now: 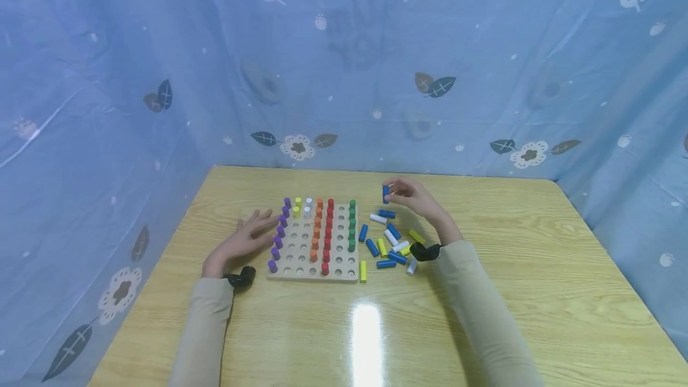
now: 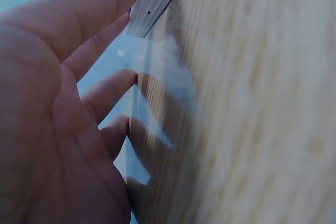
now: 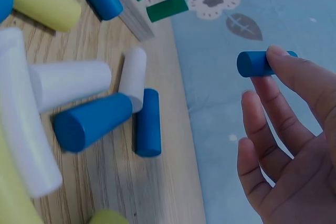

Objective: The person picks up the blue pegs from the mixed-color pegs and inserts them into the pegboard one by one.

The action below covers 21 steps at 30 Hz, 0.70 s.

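Your right hand (image 1: 416, 197) pinches a blue peg (image 3: 253, 64) above the surface (image 1: 446, 327); a slack fingertip grip could drop it. Your empty, spread left hand (image 1: 244, 239), pressing, could shift the pegboard (image 1: 312, 277).

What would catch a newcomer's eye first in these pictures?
Probably the wooden pegboard, just left of centre in the head view, with columns of coloured pegs. Loose blue, white and yellow pegs lie scattered to its right. Beyond them, the right hand's grip holds one blue peg.

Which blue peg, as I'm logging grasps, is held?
The blue peg pinched upright in the right hand; the other blue pegs lie on the table.
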Motion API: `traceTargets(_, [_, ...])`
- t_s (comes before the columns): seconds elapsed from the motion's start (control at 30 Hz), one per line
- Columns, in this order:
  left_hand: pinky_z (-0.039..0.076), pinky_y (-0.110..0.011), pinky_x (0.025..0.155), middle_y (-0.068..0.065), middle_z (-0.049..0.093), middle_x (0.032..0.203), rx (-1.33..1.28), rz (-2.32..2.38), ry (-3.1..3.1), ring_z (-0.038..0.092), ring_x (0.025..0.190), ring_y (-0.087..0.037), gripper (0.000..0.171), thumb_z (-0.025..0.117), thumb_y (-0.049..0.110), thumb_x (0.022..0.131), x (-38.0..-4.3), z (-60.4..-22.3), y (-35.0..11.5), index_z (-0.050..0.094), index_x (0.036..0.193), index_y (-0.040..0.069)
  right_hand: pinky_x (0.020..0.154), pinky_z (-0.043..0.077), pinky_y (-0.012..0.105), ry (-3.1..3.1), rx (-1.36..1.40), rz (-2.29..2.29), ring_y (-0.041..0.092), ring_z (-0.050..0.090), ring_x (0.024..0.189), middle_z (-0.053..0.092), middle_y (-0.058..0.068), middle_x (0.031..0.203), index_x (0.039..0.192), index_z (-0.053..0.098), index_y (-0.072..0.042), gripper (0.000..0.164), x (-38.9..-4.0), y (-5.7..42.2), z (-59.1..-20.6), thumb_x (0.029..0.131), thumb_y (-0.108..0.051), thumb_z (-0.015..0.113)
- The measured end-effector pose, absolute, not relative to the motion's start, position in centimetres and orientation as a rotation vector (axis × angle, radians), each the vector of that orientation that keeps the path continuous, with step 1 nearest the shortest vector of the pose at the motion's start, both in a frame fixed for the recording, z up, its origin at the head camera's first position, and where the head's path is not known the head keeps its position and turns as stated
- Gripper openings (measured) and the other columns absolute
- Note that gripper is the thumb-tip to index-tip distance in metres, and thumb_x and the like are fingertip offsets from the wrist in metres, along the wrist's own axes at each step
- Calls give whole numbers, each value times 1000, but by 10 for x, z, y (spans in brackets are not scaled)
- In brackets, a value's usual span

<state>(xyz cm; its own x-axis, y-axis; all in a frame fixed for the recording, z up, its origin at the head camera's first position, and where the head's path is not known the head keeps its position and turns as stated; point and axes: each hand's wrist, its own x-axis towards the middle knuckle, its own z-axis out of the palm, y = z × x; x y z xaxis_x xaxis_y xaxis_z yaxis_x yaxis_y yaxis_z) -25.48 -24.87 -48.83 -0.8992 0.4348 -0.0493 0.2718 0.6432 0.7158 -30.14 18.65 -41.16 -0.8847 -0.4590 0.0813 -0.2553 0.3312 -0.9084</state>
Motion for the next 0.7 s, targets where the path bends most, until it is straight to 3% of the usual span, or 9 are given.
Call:
traceTargets(0.3, [-22,-58,106,-10,12,155,576,1086,2655,-8,142,-35,56,51,43,93,-259,-492,-248,35,143,24,89,40,63,2377,-696,-1610,47,52,100,56,27,110,124,50,1,35,-302,174,-409,91,-6,58])
traceTargets(0.47, [-22,-58,106,-10,12,155,582,1083,2659,-9,142,-35,55,51,42,93,-261,-493,-249,35,143,25,88,44,58,2426,-724,-1578,39,55,100,57,23,110,125,50,-3,35,-314,171,-422,92,-13,58])
traceTargets(0.7, [-23,-58,105,-10,10,156,571,1121,2636,-11,141,-35,54,50,39,94,-258,-494,-250,34,144,24,82,50,40,2470,-826,-1601,22,58,95,60,9,104,118,55,-12,30,-322,162,-436,90,-18,61])
